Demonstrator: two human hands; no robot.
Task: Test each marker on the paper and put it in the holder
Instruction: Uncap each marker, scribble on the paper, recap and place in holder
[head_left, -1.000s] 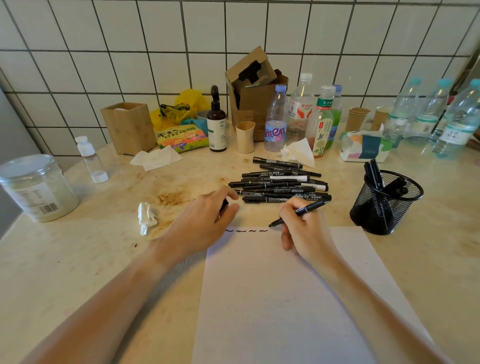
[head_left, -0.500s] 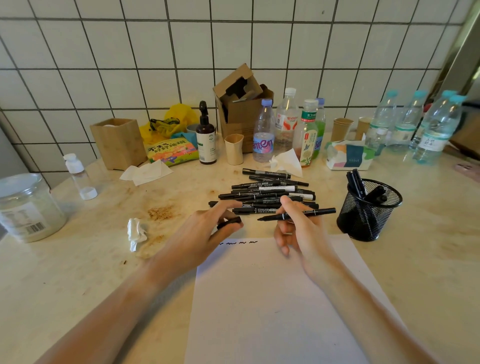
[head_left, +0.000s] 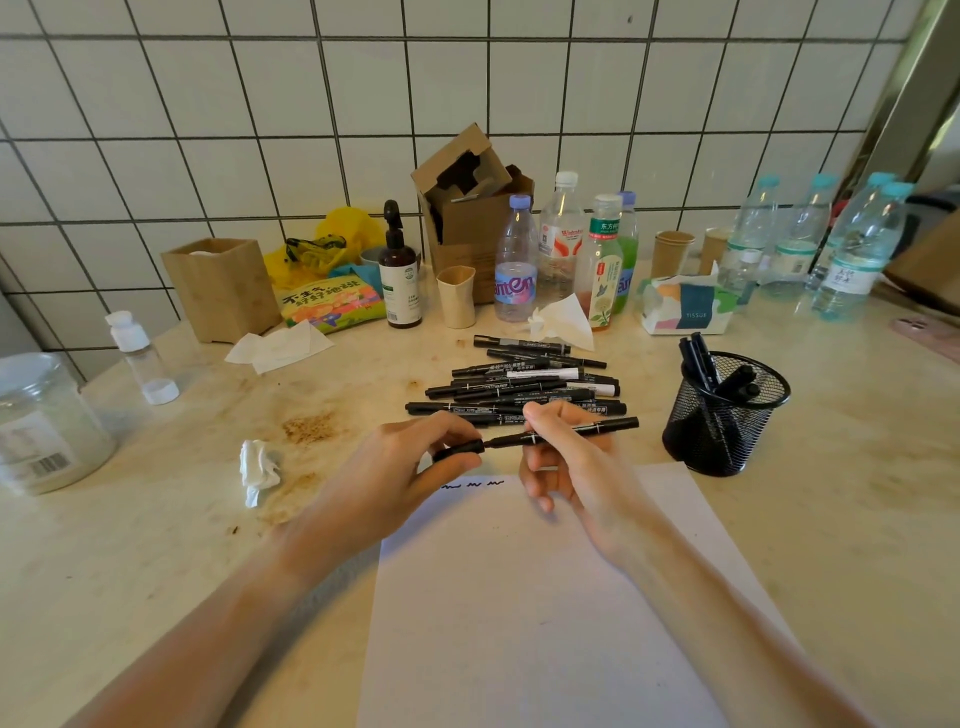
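Capping marker (head_left: 561, 435) | left hand (head_left: 410, 478) grip pinches cap (head_left: 460, 449), now touching tip | right hand (head_left: 571, 457) grip holds barrel

Stained beige countertop (head_left: 857, 493) carrying white paper (head_left: 545, 623), loose marker pile (head_left: 519, 387), mesh holder (head_left: 724, 415), crumpled tissue (head_left: 258, 470), plastic jar (head_left: 44, 426), bottles (head_left: 571, 254) along the wall.

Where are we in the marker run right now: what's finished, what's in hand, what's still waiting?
Done: a few markers stand in the mesh holder, and squiggles mark the paper.
In hand: the right hand holds one marker; the left hand pinches its cap at the tip.
Left: a pile of markers lies on the table, seemingly untested.
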